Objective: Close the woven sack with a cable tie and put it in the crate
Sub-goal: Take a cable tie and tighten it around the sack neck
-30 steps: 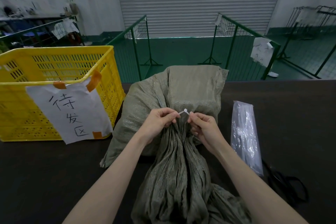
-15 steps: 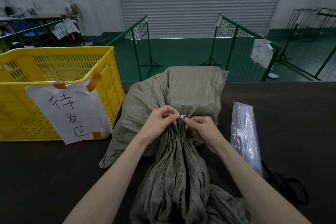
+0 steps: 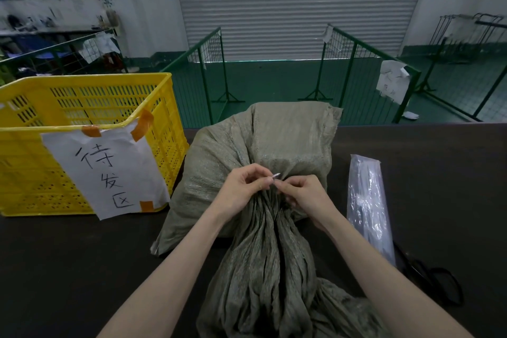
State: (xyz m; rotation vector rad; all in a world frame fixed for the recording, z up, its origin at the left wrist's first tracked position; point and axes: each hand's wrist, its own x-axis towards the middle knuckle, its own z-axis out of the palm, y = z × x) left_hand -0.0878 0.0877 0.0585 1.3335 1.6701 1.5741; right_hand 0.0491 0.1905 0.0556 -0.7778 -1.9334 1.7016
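A grey-green woven sack (image 3: 277, 143) lies on the dark table (image 3: 439, 173), its bunched neck running toward me. A white cable tie (image 3: 276, 175) circles the neck, with only a short end showing between my fingers. My left hand (image 3: 244, 189) pinches the tie from the left. My right hand (image 3: 304, 195) pinches it from the right, fingers pressed against the gathered cloth. The two hands almost touch. A yellow slatted crate (image 3: 90, 107) stands at the left of the table, a paper label taped to its near wall.
A clear plastic bag of cable ties (image 3: 366, 200) lies to the right of the sack. Black scissors (image 3: 433, 280) rest near the table's right front. Green mesh barriers (image 3: 203, 63) stand on the floor beyond the table's far edge.
My hands have drawn together and slightly down on the sack's neck. The visible stretch of tie between them has shrunk to a short end.
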